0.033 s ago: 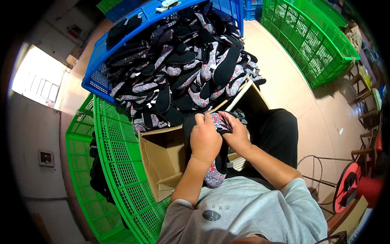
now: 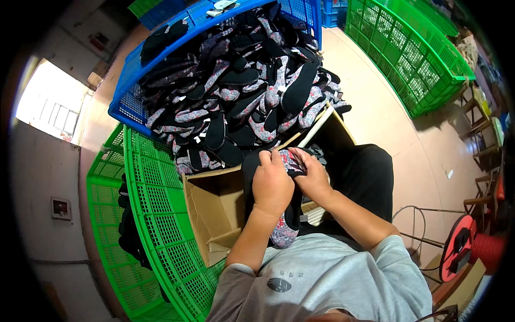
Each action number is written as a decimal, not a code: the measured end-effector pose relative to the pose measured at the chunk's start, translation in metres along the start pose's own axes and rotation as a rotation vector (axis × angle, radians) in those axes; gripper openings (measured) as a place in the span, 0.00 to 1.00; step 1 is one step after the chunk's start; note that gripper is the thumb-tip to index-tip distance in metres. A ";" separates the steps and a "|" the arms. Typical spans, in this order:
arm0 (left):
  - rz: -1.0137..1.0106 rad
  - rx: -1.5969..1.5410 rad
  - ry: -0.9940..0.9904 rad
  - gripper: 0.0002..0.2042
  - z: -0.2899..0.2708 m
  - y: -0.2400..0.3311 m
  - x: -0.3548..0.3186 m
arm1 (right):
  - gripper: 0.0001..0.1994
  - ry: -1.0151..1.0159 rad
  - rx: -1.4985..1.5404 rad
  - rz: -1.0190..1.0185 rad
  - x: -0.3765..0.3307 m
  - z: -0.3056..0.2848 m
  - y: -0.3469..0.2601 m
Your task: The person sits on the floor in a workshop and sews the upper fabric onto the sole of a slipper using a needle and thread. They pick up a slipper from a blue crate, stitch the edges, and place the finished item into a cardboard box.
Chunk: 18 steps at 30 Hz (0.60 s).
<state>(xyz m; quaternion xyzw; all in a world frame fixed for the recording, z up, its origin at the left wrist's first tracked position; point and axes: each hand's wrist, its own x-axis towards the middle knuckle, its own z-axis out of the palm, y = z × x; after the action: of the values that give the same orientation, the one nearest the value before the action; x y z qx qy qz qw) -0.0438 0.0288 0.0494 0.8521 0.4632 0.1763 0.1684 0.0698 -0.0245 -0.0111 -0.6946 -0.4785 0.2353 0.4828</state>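
The left hand [image 2: 272, 180] and right hand [image 2: 313, 174] both have a closed grip on a floral fabric slipper [image 2: 289, 160] near the grey shirt [image 2: 343, 273], probably to steady it; finger placement is partly hidden. Matching slippers [image 2: 236, 102] heap within reach.

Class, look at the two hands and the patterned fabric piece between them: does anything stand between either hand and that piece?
Nothing visible does: the left hand and the right hand both touch the patterned fabric piece directly. The footwear pile lies beyond them, not in between.
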 end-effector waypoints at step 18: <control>0.363 0.054 0.242 0.09 0.065 -0.046 0.009 | 0.19 -0.084 -0.285 -0.215 0.014 -0.017 0.032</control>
<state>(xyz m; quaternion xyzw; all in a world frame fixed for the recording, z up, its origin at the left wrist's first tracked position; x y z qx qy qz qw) -0.0428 0.0518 -0.0271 0.8983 0.3235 0.2922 0.0543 0.1033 -0.0224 -0.0312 -0.6906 -0.5982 0.1410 0.3813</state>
